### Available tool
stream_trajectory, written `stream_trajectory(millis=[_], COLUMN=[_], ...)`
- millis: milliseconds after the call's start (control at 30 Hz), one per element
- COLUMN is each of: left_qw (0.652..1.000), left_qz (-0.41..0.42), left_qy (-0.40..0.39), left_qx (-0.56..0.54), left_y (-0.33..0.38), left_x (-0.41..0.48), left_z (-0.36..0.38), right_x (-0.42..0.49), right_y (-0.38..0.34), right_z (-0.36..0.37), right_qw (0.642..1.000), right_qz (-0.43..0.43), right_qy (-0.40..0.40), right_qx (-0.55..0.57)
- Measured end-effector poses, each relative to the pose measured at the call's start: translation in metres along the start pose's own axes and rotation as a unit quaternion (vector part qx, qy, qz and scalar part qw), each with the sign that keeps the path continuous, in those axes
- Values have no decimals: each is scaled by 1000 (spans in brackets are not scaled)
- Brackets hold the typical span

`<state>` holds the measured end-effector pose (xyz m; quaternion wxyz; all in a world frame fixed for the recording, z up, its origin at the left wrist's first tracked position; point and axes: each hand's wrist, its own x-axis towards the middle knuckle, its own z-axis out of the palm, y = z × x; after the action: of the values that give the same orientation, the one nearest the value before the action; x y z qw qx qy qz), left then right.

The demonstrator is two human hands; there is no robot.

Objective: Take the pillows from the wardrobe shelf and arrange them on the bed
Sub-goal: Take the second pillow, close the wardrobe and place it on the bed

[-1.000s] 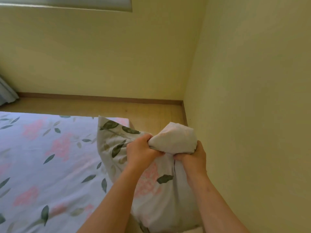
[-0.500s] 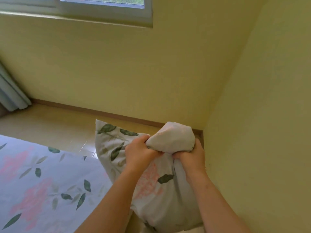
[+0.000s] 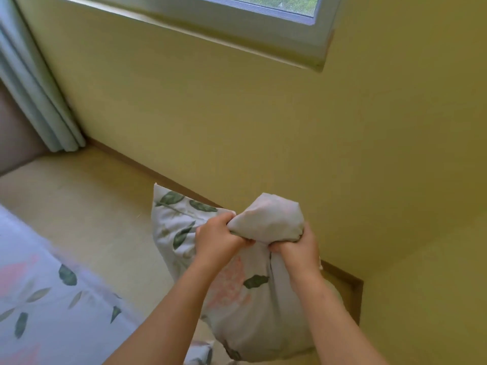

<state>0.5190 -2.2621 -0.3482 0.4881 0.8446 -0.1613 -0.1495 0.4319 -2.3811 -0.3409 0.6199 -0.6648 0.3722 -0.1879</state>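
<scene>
The person's grip is the same as a second ago. The left hand [image 3: 218, 238] and the right hand [image 3: 297, 248] are both fisted tight around the neck of the pillow [image 3: 253, 299], knuckles almost meeting, and they squeeze the cloth just under a plain pale bulge at its top. I can't tell from here whether that bulge is the inner cushion poking out of the leafy cover or only bunched fabric.

What has changed is the direction they face. A second ago the bed [image 3: 39, 299] filled the left half of their view and lay right next to the pillow. Now it has slid into the lower left corner, with bare floor [image 3: 92, 201] showing between it and the pillow. The window [image 3: 237, 11] and the curtain [image 3: 34, 88] have come into sight above.

The pillow hangs from the two fists in the air, over the floor beside the bed and close to the corner of the yellow walls, and it touches nothing else that I can see.

I'd say they are shaking or settling the filling with the pillow held up, not laying it down. The pillow is clearly off the wardrobe shelf but not yet on the bed. It will have to swing back left and down before it can be arranged.
</scene>
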Motion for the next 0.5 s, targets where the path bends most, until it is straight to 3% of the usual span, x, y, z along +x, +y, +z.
stream_trajectory(millis=[367,500], left_qw=[985,966], left_qz=[-99,-153], left_qy=[137,203], left_qx=[35,38], left_y=[-36,-49], left_x=[182,245], left_z=[-61,-97], right_x=[182,250], right_y=[-48,-66], right_z=[149,220], right_qw=[980,956], right_qz=[28,27], right_qy=[-194,-269], right_qx=[-25,-115])
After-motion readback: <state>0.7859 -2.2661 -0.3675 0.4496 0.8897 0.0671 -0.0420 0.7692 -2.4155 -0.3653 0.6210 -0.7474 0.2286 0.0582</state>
